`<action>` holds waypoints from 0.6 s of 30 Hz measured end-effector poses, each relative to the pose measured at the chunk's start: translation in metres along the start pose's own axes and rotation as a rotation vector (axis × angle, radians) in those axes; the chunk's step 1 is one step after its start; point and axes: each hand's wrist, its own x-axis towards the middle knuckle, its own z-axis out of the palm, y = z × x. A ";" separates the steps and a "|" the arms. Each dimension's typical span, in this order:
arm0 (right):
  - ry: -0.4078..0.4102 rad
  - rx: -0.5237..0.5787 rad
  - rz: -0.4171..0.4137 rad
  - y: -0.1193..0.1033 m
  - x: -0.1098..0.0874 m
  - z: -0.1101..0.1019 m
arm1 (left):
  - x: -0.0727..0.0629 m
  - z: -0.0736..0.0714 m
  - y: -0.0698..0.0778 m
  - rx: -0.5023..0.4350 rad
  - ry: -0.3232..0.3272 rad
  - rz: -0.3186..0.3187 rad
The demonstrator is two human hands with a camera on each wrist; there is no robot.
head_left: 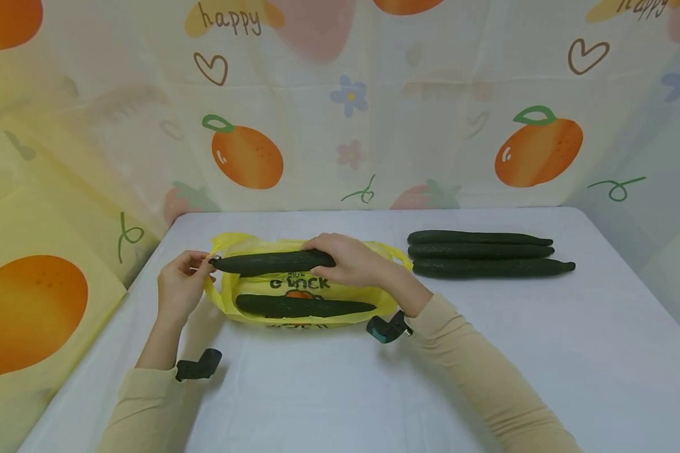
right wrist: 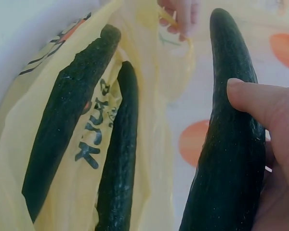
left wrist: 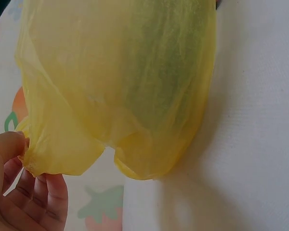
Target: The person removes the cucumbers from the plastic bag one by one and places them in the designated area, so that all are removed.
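A yellow plastic bag lies on the white table with its mouth spread. My left hand pinches the bag's edge at the left end, as the left wrist view also shows. My right hand grips a long dark green cucumber, held lengthwise over the far side of the bag. Inside the bag, one cucumber shows along the near side. The right wrist view shows that cucumber and a second one beside it, with black print on the bag between them.
Three more cucumbers lie side by side on the white table, right of the bag. Behind the table hangs a patterned cloth with oranges and flowers. A dark wrist device sits on each wrist.
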 end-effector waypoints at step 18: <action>0.064 -0.010 -0.001 -0.001 -0.021 -0.023 | -0.002 0.000 0.000 -0.037 0.004 0.018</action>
